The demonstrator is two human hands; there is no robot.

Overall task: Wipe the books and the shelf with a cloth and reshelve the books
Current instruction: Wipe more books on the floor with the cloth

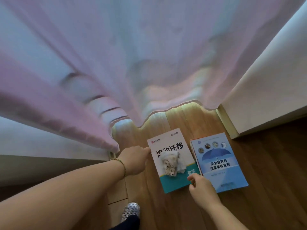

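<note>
Wooden plank flooring (179, 123) below a sheer pink curtain (116, 55) carries a white-and-teal paperback (172, 180). A white crumpled cloth (171, 161) is laid on its cover. Just right of it, a blue umbrella-cover book (221, 165) tops a small stack. The paperback's left edge is pinched by the left hand (134, 161); its lower right corner is pinched by the right hand (201, 188). No shelf is visible; wiping and reshelving are judged outstanding.
</note>
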